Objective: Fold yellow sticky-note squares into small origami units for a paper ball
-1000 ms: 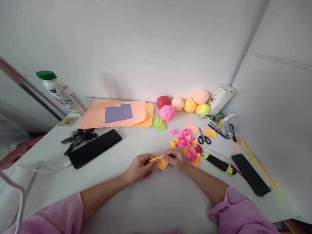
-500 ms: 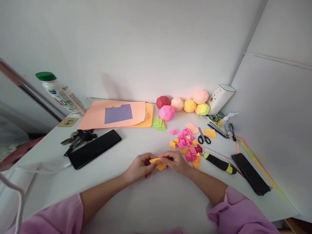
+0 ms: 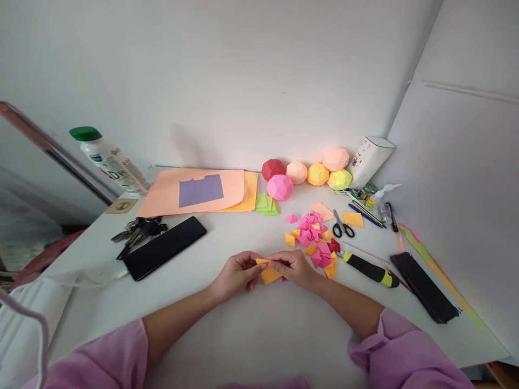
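Observation:
Between my two hands is a small orange piece of paper (image 3: pixel 270 275), partly folded along its top edge. My left hand (image 3: pixel 236 275) pinches its left side between thumb and fingers. On the other side my right hand (image 3: pixel 297 269) grips the folded edge with its thumb in front. The fingertips behind the paper are hidden. Just beyond my right hand lies a heap of small folded pink and orange paper pieces (image 3: pixel 310 233), with a red one (image 3: pixel 334 246) at its right edge. Small black-handled scissors (image 3: pixel 343 230) rest beside the heap, near a flat orange paper square (image 3: pixel 353 219).
Several faceted paper balls (image 3: pixel 279 187) stand along the wall. Large paper sheets (image 3: pixel 162 194), a phone (image 3: pixel 165 248), keys (image 3: pixel 140 231) and a bottle (image 3: pixel 115 167) occupy the left. To the right lie a utility knife (image 3: pixel 371 268), pens (image 3: pixel 367 214) and a black case (image 3: pixel 424 288).
More of the orange paper's face shows below my fingers, and its folded top edge sits differently between my thumbs. The whole view has shifted slightly; both hands keep their grip.

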A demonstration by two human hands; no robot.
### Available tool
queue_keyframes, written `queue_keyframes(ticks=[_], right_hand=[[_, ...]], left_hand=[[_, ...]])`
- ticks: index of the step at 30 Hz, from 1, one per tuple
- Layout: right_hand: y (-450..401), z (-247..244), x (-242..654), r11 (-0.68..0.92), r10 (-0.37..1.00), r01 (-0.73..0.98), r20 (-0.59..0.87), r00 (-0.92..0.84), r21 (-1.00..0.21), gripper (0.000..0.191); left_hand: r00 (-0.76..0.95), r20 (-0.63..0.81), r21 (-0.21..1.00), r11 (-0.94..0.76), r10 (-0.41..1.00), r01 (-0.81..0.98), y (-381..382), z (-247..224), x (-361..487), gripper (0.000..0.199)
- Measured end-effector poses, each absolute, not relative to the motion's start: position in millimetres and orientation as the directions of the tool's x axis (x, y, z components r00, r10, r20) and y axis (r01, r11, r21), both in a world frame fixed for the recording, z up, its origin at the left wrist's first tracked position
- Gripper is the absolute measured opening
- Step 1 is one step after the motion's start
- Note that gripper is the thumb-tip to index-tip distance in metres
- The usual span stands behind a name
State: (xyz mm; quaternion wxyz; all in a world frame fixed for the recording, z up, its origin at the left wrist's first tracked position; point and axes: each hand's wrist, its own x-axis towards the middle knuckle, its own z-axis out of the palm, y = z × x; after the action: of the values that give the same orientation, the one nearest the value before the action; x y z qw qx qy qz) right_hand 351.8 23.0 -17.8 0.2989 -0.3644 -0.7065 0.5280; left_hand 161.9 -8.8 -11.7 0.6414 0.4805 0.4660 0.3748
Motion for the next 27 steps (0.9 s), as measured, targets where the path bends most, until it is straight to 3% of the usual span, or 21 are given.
queue_keyframes(ticks=[7,27], right_hand=[[23.8,-18.7,353.1,0.24,0.817,0.217,0.076,-0.571,-0.946,0.028],[24.2,-12.4,351.4,0.05,0.818,0.205,-0.077,-0.571,-0.978,0.033]], left_hand=[[0.258,-0.242,0.96,0.269,0.935,-0.075,-9.0,-12.8,163.6,0.037],[0.202,-0.188,0.977,0.204,0.961,-0.064,-12.0,-11.5,161.8,0.035]])
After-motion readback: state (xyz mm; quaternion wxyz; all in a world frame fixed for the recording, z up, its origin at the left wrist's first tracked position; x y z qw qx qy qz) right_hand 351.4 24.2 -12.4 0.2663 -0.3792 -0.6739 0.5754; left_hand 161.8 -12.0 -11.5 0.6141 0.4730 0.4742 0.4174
